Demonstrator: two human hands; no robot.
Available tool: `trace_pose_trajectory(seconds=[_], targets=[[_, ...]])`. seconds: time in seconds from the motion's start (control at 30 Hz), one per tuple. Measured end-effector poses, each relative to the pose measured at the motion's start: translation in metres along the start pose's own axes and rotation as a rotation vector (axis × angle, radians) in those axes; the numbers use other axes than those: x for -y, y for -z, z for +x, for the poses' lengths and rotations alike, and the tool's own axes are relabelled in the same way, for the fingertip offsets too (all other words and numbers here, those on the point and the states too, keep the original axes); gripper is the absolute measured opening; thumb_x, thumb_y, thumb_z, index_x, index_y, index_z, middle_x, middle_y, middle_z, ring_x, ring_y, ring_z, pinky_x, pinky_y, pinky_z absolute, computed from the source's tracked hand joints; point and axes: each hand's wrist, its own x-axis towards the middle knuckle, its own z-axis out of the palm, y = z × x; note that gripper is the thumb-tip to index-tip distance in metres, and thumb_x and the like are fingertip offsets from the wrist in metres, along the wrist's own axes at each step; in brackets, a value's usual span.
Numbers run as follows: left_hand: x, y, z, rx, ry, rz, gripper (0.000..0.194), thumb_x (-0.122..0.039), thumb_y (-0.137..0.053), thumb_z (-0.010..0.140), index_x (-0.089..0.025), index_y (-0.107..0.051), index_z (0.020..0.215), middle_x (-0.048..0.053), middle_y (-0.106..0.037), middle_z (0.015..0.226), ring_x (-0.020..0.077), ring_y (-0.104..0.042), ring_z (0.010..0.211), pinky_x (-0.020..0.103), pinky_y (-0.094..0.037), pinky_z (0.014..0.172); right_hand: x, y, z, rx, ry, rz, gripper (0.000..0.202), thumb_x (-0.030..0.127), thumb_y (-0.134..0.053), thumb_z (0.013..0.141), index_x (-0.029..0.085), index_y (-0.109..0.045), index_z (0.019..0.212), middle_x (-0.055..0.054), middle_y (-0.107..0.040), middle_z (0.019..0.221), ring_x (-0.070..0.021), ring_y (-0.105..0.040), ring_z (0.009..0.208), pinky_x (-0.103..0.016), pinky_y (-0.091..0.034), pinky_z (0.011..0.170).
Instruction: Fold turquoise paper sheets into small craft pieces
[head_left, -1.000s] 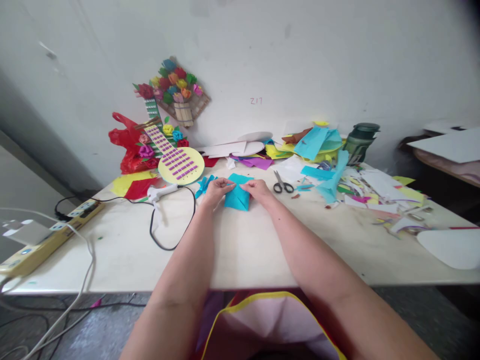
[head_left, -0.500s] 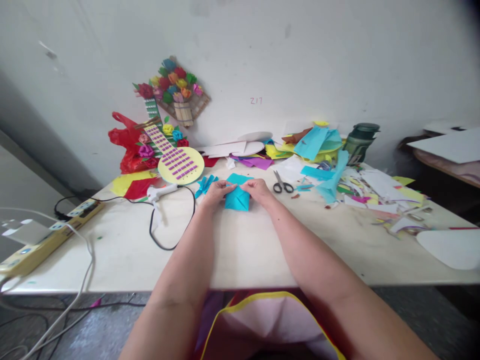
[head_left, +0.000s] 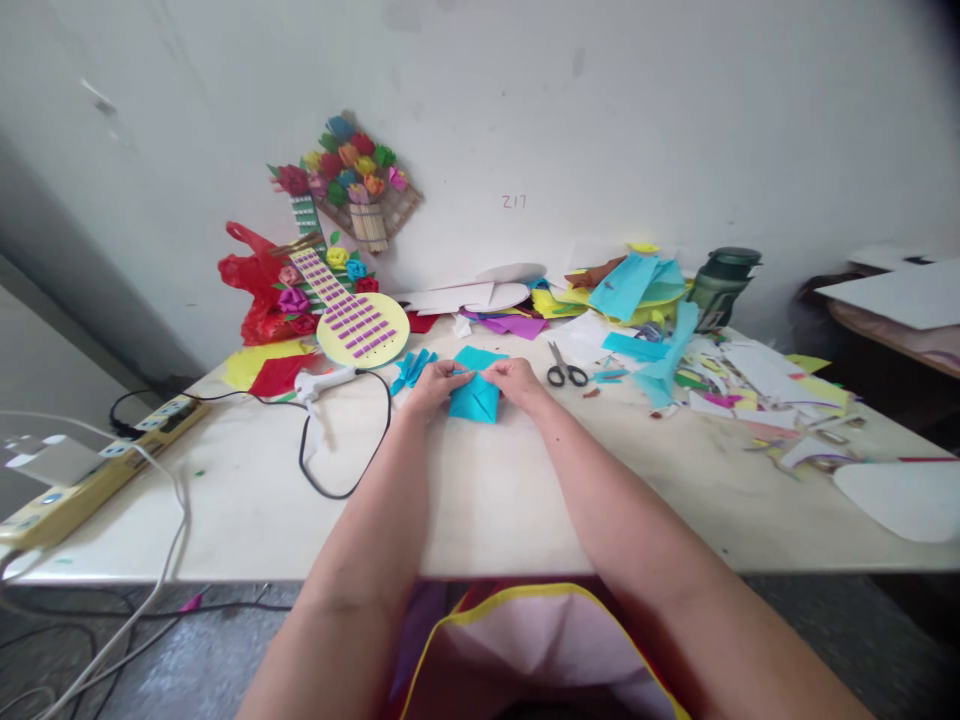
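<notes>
A creased piece of blue paper (head_left: 474,402) is stretched between my two hands, just above the table. My left hand (head_left: 439,385) pinches its left side with thumb and fingers. On the opposite side my right hand (head_left: 517,382) is closed on the paper's edge. Cut blue paper strips (head_left: 411,370) lie just left of my left hand. Scissors (head_left: 566,368) with black handles rest to the right of my right hand, beside small blue scraps (head_left: 609,377).
A white glue gun (head_left: 324,382) with a looping black cord and a power strip (head_left: 97,480) occupy the left. A yellow paper guitar (head_left: 364,330) leans near paper flowers. Paper scraps (head_left: 757,370), blue crepe paper (head_left: 664,370) and a green bottle (head_left: 720,290) stand right.
</notes>
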Motion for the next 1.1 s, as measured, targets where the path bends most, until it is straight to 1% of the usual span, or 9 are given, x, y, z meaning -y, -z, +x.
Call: trace_pose_trajectory(seconds=[0.17, 0.27, 0.37, 0.5, 0.6, 0.8, 0.93, 1.0, 1.1], targets=[[0.001, -0.001, 0.001, 0.020, -0.012, -0.012, 0.031, -0.042, -0.076, 0.059, -0.016, -0.063, 0.071, -0.005, -0.050, 0.052, 0.0057, -0.040, 0.044, 0.020, -0.027, 0.042, 0.004, 0.000, -0.003, 0.026, -0.047, 0.034, 0.022, 0.037, -0.062, 0.064, 0.016, -0.058, 0.058, 0.005, -0.046, 0.047, -0.0089, -0.041, 0.046, -0.022, -0.037, 0.045], [-0.002, -0.003, -0.002, 0.031, 0.018, -0.022, 0.031, -0.044, -0.075, 0.060, -0.018, -0.063, 0.072, -0.006, -0.049, 0.052, 0.0058, -0.039, 0.042, 0.020, -0.027, 0.041, 0.003, 0.000, -0.002, 0.020, -0.038, 0.047, 0.022, 0.037, -0.063, 0.063, 0.016, -0.060, 0.060, 0.005, -0.046, 0.047, -0.0087, -0.041, 0.046, -0.022, -0.037, 0.045], [-0.004, -0.004, -0.004, 0.035, 0.036, -0.038, 0.031, -0.045, -0.074, 0.061, -0.018, -0.062, 0.072, -0.006, -0.047, 0.051, 0.0061, -0.039, 0.042, 0.020, -0.028, 0.041, -0.002, 0.000, 0.000, 0.004, -0.015, 0.063, 0.022, 0.037, -0.062, 0.063, 0.016, -0.058, 0.058, 0.005, -0.046, 0.047, -0.0091, -0.042, 0.046, -0.022, -0.038, 0.046], [-0.006, -0.004, -0.005, 0.030, 0.046, -0.077, 0.034, -0.046, -0.074, 0.062, -0.017, -0.057, 0.068, -0.006, -0.045, 0.051, 0.0066, -0.041, 0.044, 0.020, -0.034, 0.044, -0.006, 0.000, 0.002, -0.016, -0.016, 0.056, 0.023, 0.038, -0.062, 0.063, 0.017, -0.056, 0.056, 0.005, -0.046, 0.047, -0.0097, -0.042, 0.046, -0.023, -0.038, 0.046], [-0.007, -0.004, -0.005, 0.016, 0.024, -0.078, 0.038, -0.048, -0.073, 0.062, -0.017, -0.052, 0.063, -0.006, -0.043, 0.051, 0.0063, -0.041, 0.046, 0.020, -0.035, 0.047, -0.005, -0.001, 0.003, -0.021, -0.026, 0.054, 0.023, 0.038, -0.061, 0.063, 0.017, -0.054, 0.056, 0.005, -0.045, 0.047, -0.0096, -0.041, 0.046, -0.024, -0.038, 0.046], [-0.008, -0.003, -0.005, -0.035, -0.026, -0.019, 0.036, -0.046, -0.071, 0.065, -0.017, -0.050, 0.062, -0.006, -0.039, 0.050, 0.0056, -0.037, 0.045, 0.019, -0.032, 0.045, 0.000, 0.000, -0.002, 0.018, -0.047, 0.077, 0.029, 0.044, -0.063, 0.063, 0.017, -0.052, 0.056, 0.005, -0.044, 0.048, -0.0094, -0.039, 0.048, -0.024, -0.035, 0.048], [-0.007, -0.002, -0.004, -0.021, -0.033, -0.006, 0.035, -0.045, -0.071, 0.065, -0.017, -0.051, 0.062, -0.006, -0.038, 0.050, 0.0055, -0.035, 0.044, 0.019, -0.028, 0.043, 0.001, 0.002, -0.005, 0.062, -0.033, 0.108, 0.038, 0.052, -0.063, 0.064, 0.017, -0.050, 0.055, 0.005, -0.042, 0.049, -0.0088, -0.036, 0.050, -0.024, -0.031, 0.050], [-0.008, -0.003, -0.004, -0.004, -0.033, 0.002, 0.035, -0.046, -0.071, 0.065, -0.017, -0.052, 0.062, -0.006, -0.038, 0.049, 0.0056, -0.034, 0.044, 0.019, -0.027, 0.043, 0.001, 0.002, -0.005, 0.070, -0.037, 0.092, 0.038, 0.052, -0.063, 0.063, 0.017, -0.050, 0.055, 0.006, -0.041, 0.049, -0.0086, -0.035, 0.050, -0.024, -0.029, 0.050], [-0.010, -0.005, -0.006, 0.006, -0.029, 0.021, 0.033, -0.044, -0.071, 0.064, -0.017, -0.053, 0.061, -0.006, -0.038, 0.049, 0.0060, -0.034, 0.044, 0.020, -0.026, 0.043, 0.001, 0.001, -0.004, 0.066, -0.001, 0.037, 0.034, 0.047, -0.064, 0.061, 0.017, -0.050, 0.053, 0.007, -0.038, 0.048, -0.0077, -0.031, 0.050, -0.024, -0.026, 0.051]])
